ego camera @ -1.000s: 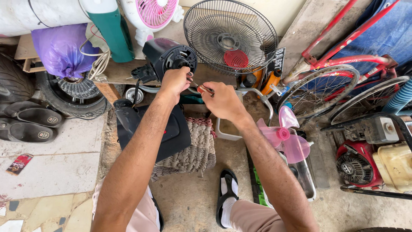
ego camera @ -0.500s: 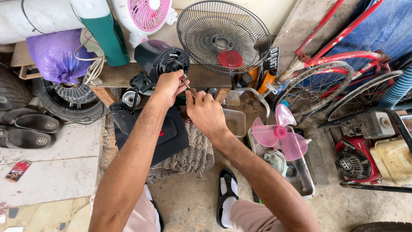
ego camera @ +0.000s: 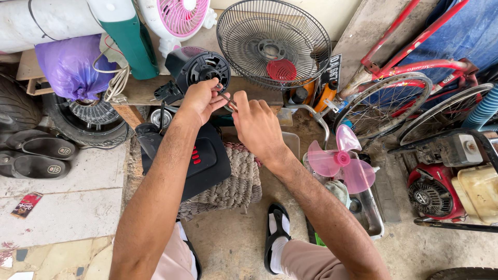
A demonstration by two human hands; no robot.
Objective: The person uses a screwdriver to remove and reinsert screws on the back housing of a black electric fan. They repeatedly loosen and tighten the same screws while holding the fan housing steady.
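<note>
My left hand (ego camera: 199,99) pinches something small right in front of the black fan motor housing (ego camera: 196,66), which is tipped toward me on its stand. Close beside it, my right hand (ego camera: 255,124) grips a thin metal tool (ego camera: 227,99) whose tip points at the left fingers. The fan's black base (ego camera: 205,162) with red buttons lies below my hands on a grey woven mat (ego camera: 232,187). What the left fingers hold is too small to name.
A black wire fan grille (ego camera: 274,44) leans at the back, with a pink fan blade (ego camera: 340,159) on a metal tray (ego camera: 372,218) to the right. A red bicycle (ego camera: 410,78) and small engine (ego camera: 438,193) crowd the right. Tyres and sandals (ego camera: 36,155) lie at the left.
The view has shifted slightly. My right hand has drawn in to the left, closer to my left hand at the motor; both hands stay at the fan head.
</note>
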